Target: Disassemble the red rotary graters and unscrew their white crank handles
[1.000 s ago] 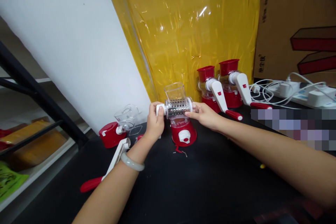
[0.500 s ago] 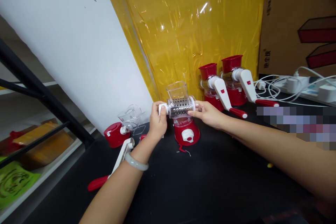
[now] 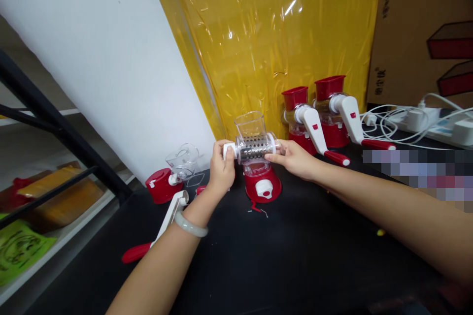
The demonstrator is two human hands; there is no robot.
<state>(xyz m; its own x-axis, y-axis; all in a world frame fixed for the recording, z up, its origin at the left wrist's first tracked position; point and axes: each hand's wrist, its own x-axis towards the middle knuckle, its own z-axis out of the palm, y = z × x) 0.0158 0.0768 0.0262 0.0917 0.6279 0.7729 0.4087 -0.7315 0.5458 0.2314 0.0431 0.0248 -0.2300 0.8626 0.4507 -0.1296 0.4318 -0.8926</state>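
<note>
A rotary grater with a red base and a clear upper body stands upright in the middle of the black table. Its perforated metal grating drum lies sideways inside the clear housing. My left hand is closed around the white hub at the drum's left end, thumb on top. On the other side, my right hand grips the clear right end of the housing; some of its fingers are hidden. A white crank handle with a red grip lies beside my left forearm.
Two assembled graters with red hoppers stand at the back right. At left, another red base lies by a clear housing. White cables and a cardboard box are at far right. Small scraps lie before the middle grater.
The view has shifted slightly. Both hands keep the same hold on the grater's two ends, with no clear movement of the drum.
</note>
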